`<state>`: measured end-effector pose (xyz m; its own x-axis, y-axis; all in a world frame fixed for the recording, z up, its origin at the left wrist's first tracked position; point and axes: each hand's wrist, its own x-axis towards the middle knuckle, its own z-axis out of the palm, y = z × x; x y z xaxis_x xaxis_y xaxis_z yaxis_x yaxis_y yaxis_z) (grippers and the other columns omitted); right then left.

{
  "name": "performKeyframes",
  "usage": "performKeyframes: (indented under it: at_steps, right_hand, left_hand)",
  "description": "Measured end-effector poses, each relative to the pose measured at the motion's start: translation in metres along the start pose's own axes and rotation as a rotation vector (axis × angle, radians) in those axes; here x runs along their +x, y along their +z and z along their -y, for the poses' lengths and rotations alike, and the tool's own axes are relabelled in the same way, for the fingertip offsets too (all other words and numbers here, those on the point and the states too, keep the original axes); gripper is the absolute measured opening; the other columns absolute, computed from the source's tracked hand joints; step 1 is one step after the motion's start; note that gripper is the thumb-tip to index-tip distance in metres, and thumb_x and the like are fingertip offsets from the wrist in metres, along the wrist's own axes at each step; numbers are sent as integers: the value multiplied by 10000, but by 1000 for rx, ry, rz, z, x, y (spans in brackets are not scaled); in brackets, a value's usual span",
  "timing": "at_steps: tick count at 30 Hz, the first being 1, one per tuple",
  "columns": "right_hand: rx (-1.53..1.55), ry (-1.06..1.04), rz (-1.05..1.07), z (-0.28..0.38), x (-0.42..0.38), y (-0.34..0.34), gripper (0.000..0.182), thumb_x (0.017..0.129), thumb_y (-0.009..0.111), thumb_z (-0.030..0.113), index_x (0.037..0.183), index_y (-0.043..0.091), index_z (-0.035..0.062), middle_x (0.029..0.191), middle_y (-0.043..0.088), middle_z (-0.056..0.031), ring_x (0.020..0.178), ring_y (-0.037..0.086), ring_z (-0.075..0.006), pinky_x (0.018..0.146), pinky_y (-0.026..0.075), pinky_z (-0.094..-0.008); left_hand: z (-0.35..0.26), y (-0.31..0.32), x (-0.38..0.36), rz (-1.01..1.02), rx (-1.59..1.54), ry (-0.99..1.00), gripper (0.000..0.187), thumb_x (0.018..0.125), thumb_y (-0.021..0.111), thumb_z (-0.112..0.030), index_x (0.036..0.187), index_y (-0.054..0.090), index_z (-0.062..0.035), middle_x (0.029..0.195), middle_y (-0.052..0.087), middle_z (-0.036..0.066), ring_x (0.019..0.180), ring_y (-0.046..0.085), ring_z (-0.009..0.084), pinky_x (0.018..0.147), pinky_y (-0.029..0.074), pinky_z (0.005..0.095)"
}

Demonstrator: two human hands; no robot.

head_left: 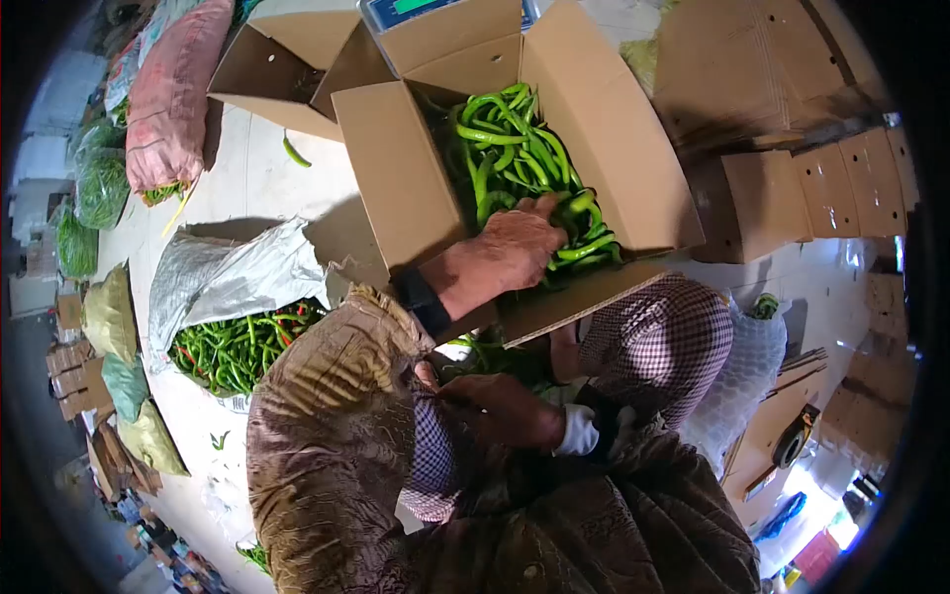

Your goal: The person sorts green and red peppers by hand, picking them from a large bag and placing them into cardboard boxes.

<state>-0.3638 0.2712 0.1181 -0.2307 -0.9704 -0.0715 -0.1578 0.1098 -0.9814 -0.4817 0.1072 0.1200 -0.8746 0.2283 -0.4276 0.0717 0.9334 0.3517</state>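
Note:
An open cardboard box [621,129] before me holds a heap of long green chili peppers [515,148]. My left hand [510,243] reaches over its near side, palm down, its fingers bent around peppers at the near end of the heap. Their tips are partly hidden among the peppers. Down in the shade between my knees is my right hand [505,411], fingers curled together; what they hold, if anything, is too dark to tell. Just beyond it, a few green peppers [480,353] show under the box's near flap.
To the left lies an open white sack [237,272] spilling green and some red peppers. Behind it are a pink mesh sack [178,89], a second open carton [267,74] and a loose pepper [296,150]. A scale [411,8] stands beyond the box; cartons [767,203] line the right.

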Motion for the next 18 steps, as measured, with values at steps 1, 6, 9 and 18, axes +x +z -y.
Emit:
performKeyframes:
  at_steps: [1, 6, 9, 18]
  right_hand:
    - [15, 56, 50, 4, 0, -2, 281, 888, 644, 149, 1143, 623, 32, 1096, 662, -172, 999, 655, -337, 842, 518, -396]
    - [22, 136, 218, 4, 1, -11, 305, 881, 648, 145, 1158, 608, 23, 1114, 657, -183, 1023, 650, -331, 842, 512, -389]
    - [-213, 169, 196, -29, -9, -7, 323, 850, 590, 55, 1167, 582, -9, 1059, 658, -183, 988, 642, -320, 851, 495, -375]
    - [-410, 116, 274, -51, -19, 5, 380, 799, 557, -16, 1177, 584, -7, 1077, 652, -226, 978, 638, -353, 861, 489, -366]
  left_hand:
    - [4, -2, -2, 94, 0, -58, 386, 814, 671, -183, 1194, 632, -124, 1380, 488, 203, 1180, 554, 392, 973, 500, 421]
    - [28, -46, -86, -557, -419, 89, 385, 924, 608, -201, 1266, 571, -27, 1139, 651, 182, 1048, 637, 284, 903, 514, 373]
    - [77, -44, -178, -686, -945, -50, 363, 957, 595, -208, 1256, 577, -3, 1126, 683, 110, 1009, 640, 185, 866, 508, 319]
    - [121, 221, -407, -1493, -1417, -882, 231, 882, 552, -83, 1061, 622, 46, 886, 645, 51, 771, 600, 130, 713, 499, 259]
